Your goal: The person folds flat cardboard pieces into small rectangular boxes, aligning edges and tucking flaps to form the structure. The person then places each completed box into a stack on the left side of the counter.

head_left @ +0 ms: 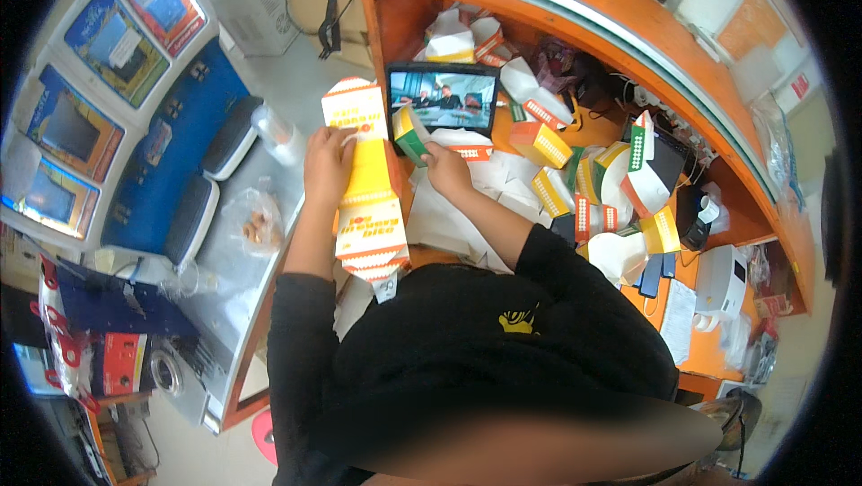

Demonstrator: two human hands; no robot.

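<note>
Head view looks down over a person in a black long-sleeved top standing at a cluttered orange table [691,356]. Their left hand [329,165] is closed on the edge of a long, flat yellow-and-white carton blank [366,182], which stretches from near the chest up toward a small tablet screen [443,97] propped at the back of the table. Their right hand [446,170] pinches the corner of a partly folded green-and-yellow carton [411,134] just in front of that screen, its fingers curled on the cardboard. The step in hand looks to me like box assembly: one blank held ready on the left while the right finishes or positions a carton that is already taking shape. To the right, a heap of folded cartons [588,185] in yellow, orange, green and white lies spread over loose white paper, and more sit in the cubby [467,37] behind the screen. I would judge that the next move calls for both hands on one piece, so the right would have to let go of the small carton before the long blank can be creased along its panels. A crumpled plastic bag [254,224] rests on the grey surface just left of the left forearm.
</note>
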